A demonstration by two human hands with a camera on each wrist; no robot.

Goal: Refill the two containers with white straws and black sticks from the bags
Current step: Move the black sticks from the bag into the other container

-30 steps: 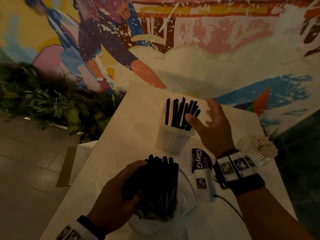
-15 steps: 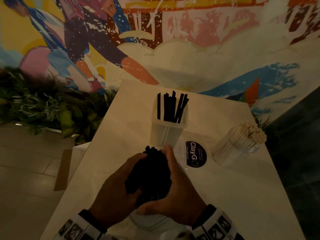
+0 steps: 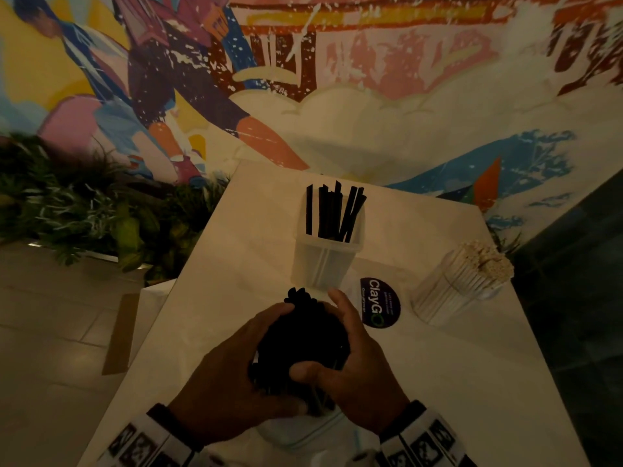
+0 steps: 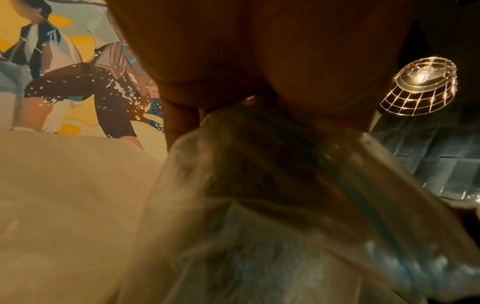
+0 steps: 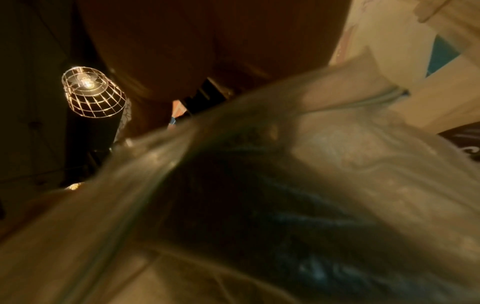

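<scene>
Head view: 2 hands, 2 containers, 1 bag visible, 1 round sticker. Left hand (image 3: 232, 375) and right hand (image 3: 357, 362) both curl round one thick bundle of black sticks (image 3: 303, 342), cupping it from either side, thumbs toward the person, fingertips over the far side. Bundle stands roughly upright, long axis near vertical, tips pointing up and slightly away toward the wall; individual sticks too dark to count. Its lower end sits in the clear plastic bag (image 3: 296, 433), which lies on the white table (image 3: 472, 382) at the near edge.

Beyond the hands, near table centre, clear square container (image 3: 327, 261) stands upright w/ approx 8–10 black sticks (image 3: 333, 210) in it, standing on end and fanning a bit left and right. To the right, near the table's right edge, round clear container (image 3: 451, 291) is packed w/ white straws (image 3: 488, 264), too many to count; it appears to lean, straw tips pointing up and to the right. Dark "ClayGO" sticker (image 3: 380, 302) lies flat between the 2 containers, just right of the right hand.

Left wrist view: blurred bag (image 4: 285, 205) close up under the palm, sticks dark inside; 1 caged lamp (image 4: 418, 86) overhead. Right wrist view: same bag (image 5: 259, 195) and lamp (image 5: 92, 95), blurred.
</scene>
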